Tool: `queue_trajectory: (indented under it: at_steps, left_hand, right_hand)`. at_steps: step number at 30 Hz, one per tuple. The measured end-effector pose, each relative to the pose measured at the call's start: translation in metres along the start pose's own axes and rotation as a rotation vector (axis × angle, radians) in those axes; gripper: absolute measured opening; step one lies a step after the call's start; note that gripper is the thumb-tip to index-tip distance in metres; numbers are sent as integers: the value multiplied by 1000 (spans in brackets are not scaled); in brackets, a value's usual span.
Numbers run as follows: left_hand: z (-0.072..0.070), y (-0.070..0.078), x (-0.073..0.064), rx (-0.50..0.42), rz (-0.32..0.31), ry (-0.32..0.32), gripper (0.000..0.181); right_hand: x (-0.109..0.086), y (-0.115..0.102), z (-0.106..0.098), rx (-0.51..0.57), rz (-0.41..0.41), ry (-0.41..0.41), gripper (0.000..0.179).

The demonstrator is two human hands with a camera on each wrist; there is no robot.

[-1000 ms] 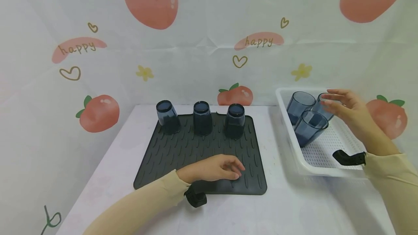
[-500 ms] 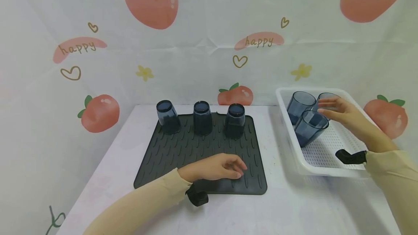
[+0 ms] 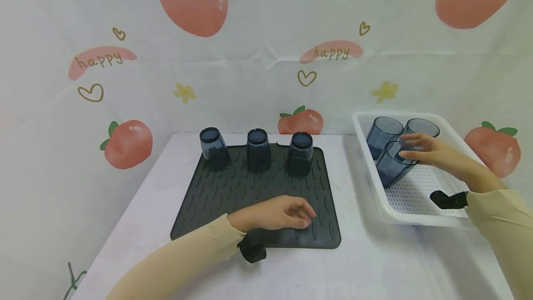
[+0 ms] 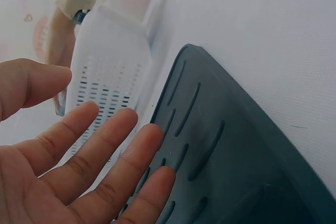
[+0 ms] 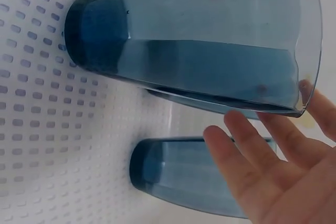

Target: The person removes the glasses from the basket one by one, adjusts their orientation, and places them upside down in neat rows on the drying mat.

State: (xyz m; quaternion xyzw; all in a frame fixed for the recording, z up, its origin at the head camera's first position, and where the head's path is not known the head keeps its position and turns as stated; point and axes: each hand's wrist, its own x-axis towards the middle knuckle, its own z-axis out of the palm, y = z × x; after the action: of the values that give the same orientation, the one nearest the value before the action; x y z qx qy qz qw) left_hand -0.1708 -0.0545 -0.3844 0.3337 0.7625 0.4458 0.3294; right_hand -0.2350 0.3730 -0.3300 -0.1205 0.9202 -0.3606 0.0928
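Note:
Three blue drinking glasses stand mouth up in a white perforated basket: a front glass, a back left glass and a back right glass. My right hand is over the front glass, its fingers spread at the rim without curling round it. In the right wrist view those fingertips lie along the rim end of the near glass, with another glass beyond. My left hand is relaxed over the dark ribbed drying mat, holding nothing.
Along the mat's back edge, three blue glasses stand upside down: a left glass, a middle glass and a right glass. A printed cloth hangs behind the white table.
My right hand has moved left and toward me, from the back right glass to the rim of the front glass. The left hand has barely shifted.

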Motion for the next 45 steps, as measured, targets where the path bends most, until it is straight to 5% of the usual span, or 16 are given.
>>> queue_trajectory:
  at_steps: [18, 27, 45]
  left_hand:
    - [2, -2, -1, -13, -6, 7, 28]
    - [1, -2, -1, -12, -12, 7, 28]
    - [1, -4, -1, -20, -14, -6, 28]
  right_hand:
    - [6, 7, 4, -78, 6, -83, 75]
    - [8, 4, 10, 24, -42, -102, 84]
    - [5, 4, 13, 18, -78, -78, 84]
